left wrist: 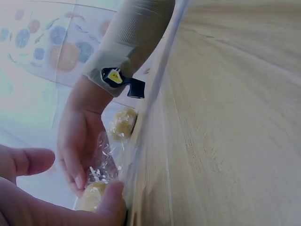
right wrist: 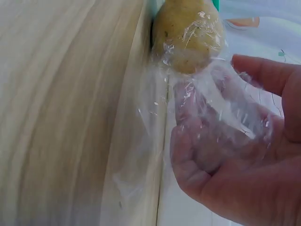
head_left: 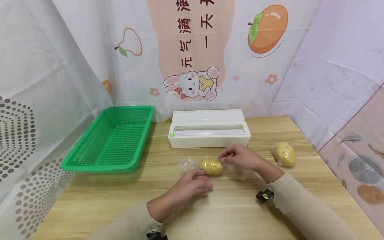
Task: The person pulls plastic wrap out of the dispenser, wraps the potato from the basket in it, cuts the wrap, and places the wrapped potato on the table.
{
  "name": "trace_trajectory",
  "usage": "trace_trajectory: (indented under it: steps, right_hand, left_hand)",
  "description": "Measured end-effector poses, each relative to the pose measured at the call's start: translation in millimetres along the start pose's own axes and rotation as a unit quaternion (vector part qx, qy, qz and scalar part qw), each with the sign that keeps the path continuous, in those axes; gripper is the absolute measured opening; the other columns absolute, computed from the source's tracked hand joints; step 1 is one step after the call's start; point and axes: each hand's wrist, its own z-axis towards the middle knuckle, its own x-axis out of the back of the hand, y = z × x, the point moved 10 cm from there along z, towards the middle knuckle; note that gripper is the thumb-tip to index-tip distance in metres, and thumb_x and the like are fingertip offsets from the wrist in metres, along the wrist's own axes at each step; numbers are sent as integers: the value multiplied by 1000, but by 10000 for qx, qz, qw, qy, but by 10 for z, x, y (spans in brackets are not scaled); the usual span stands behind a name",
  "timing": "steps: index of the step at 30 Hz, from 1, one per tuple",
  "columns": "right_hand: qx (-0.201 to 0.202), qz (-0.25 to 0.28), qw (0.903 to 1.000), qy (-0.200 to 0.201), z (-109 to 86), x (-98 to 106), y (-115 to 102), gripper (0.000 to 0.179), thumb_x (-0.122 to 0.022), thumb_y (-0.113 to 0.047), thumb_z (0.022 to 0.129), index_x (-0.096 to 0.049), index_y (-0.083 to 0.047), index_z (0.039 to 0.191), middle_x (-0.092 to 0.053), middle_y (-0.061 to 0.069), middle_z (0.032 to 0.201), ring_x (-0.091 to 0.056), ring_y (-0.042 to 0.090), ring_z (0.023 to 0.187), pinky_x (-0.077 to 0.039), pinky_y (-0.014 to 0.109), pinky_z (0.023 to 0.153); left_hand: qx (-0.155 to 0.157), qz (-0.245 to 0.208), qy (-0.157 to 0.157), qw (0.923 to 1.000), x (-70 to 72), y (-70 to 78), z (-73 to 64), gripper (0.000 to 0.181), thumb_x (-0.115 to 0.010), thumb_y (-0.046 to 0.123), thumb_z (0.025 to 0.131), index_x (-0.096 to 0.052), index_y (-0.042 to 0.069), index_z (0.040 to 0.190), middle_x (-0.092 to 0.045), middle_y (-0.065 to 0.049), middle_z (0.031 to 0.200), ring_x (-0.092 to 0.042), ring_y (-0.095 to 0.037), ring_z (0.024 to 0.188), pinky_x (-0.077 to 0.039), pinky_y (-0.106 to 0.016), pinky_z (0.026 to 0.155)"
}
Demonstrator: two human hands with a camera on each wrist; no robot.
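A potato wrapped in cling film lies on the table, with loose film spreading from its left end and more film from its right end. At its near left side is my left hand, fingers relaxed and thumb apart; in the left wrist view a fingertip overlaps the potato. My right hand is at the potato's right end. In the right wrist view its thumb stands apart from the bent fingers, and clear film hangs in front of them; firm contact cannot be told.
Behind the hands stands a white cling film box with its lid raised and a green slider on its front bar. A green basket is at the left. Another wrapped potato lies at the right, near the table edge.
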Motion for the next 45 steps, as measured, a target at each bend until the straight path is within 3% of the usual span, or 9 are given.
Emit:
trace_trajectory:
  steps: [10, 17, 22, 28, 36, 38, 39, 43, 45]
  right_hand:
    - [300, -123, 9994, -87, -159, -183, -165, 17, -69, -7, 96, -80, -12, 108, -77, 3, 105, -65, 14, 80, -53, 25, 68]
    - [641, -443, 9969, 61, -334, -284, -315, 40, -67, 10, 88, -79, -19, 115, -72, -2, 108, -65, 21, 103, -58, 35, 89]
    - [862, -541, 9948, -7, -440, -379, -386, 44, -72, 10, 85, -76, -19, 118, -68, -2, 113, -65, 24, 110, -60, 38, 90]
    - [1196, -1057, 9872, -17, -496, -439, -470, 39, -77, 8, 83, -71, -21, 108, -63, -7, 111, -66, 18, 111, -59, 32, 93]
    - [1731, -1680, 9703, -159, -516, -469, -574, 48, -80, 6, 77, -75, -24, 113, -60, -8, 121, -61, 11, 114, -58, 33, 95]
    - [1761, -1813, 9674, -188, -509, -473, -568, 49, -81, 5, 76, -76, -25, 115, -59, -8, 122, -61, 10, 113, -58, 32, 95]
    - [1785, -1891, 9654, -196, -504, -476, -565, 49, -82, 4, 76, -77, -26, 115, -59, -8, 122, -61, 10, 113, -57, 32, 95]
    - [1830, -2178, 9585, -179, -492, -485, -562, 48, -84, 1, 75, -78, -28, 113, -59, -8, 122, -60, 9, 114, -55, 32, 99]
    - [1932, -2243, 9551, -114, -491, -484, -586, 47, -85, 1, 74, -78, -27, 111, -59, -8, 121, -60, 10, 114, -55, 34, 99]
  left_hand:
    - [77, -250, 168, 9995, 176, -27, 170, 65, -63, 6, 95, -32, -15, 149, -59, -25, 132, -67, -32, 119, -54, -40, 105]
    - [141, -195, -123, 9996, 238, -64, 303, 55, -60, 4, 96, -39, -18, 142, -64, -27, 123, -73, -28, 105, -58, -41, 97]
    - [126, -106, -308, 9994, 262, -84, 322, 54, -60, 0, 95, -39, -21, 140, -62, -32, 125, -74, -24, 96, -60, -41, 94]
    - [52, 595, -410, 9974, 300, -102, 336, 59, -67, -7, 90, -43, -16, 143, -57, -25, 135, -75, -25, 101, -60, -32, 90]
    - [-514, 1685, -224, 9841, 333, -29, 353, 72, -72, -11, 85, -38, 9, 146, -59, -23, 126, -76, -26, 95, -62, -32, 77]
    - [-836, 2436, -192, 9661, 315, 55, 330, 61, -73, -10, 85, -46, 12, 135, -60, -20, 124, -75, -23, 92, -62, -31, 71]
    - [-999, 2935, -129, 9506, 306, 100, 315, 55, -76, -8, 84, -50, 14, 128, -59, -17, 125, -74, -21, 92, -61, -29, 70]
    - [-1773, 4844, 145, 8566, 213, 306, 228, 46, -84, 2, 79, -57, 23, 109, -51, -7, 130, -66, -19, 99, -56, -28, 71]
    - [-2043, 5303, 187, 8226, 153, 369, 192, 47, -87, 6, 77, -59, 27, 108, -46, -6, 135, -63, -21, 108, -55, -29, 77]
